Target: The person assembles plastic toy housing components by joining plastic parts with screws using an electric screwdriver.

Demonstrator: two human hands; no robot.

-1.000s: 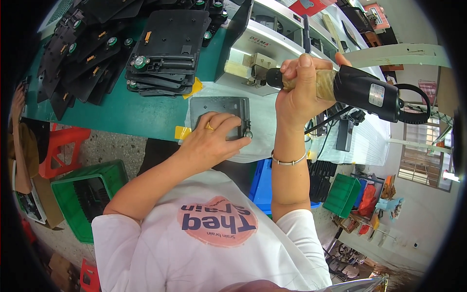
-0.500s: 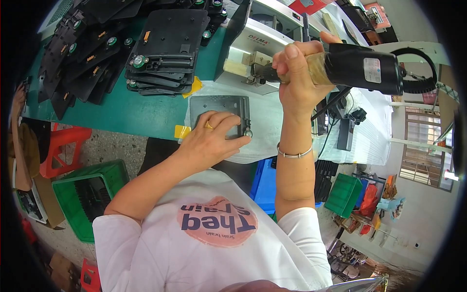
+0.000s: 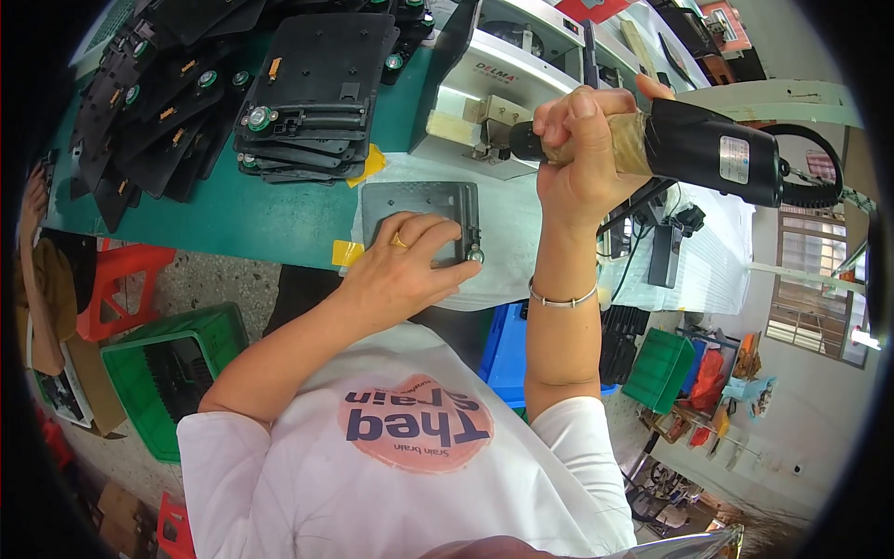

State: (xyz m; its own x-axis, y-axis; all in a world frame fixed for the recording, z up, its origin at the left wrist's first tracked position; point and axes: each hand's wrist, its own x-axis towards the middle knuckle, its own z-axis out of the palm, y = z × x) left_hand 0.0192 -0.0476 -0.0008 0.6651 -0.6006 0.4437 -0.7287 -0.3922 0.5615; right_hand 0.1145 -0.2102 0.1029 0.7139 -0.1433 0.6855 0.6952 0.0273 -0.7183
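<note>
My left hand (image 3: 401, 265) lies over a black plastic panel (image 3: 383, 196) on the pale mat, its bent fingers holding the panel down. At the panel's right edge, near my thumb, sits a small round shiny part (image 3: 476, 254). My right hand (image 3: 590, 149) is wrapped round a black electric screwdriver (image 3: 694, 149) with tan tape on its grip and a coiled cord at its rear. The screwdriver is raised, its front end beside a white and black screw feeder (image 3: 503, 102). Its bit cannot be made out.
Black panels are stacked (image 3: 321, 65) on the green table (image 3: 186, 219), with a loose pile of more panels (image 3: 154, 140) left of them. Yellow tape pieces (image 3: 348, 252) lie by the mat. Below stand a green crate (image 3: 177, 382) and a blue bin (image 3: 503, 354). Another person's arm (image 3: 35, 307) shows at far left.
My right hand has moved the screwdriver a little right and down, drawing its front end away from the feeder's metal mechanism. My left hand stays on the panel.
</note>
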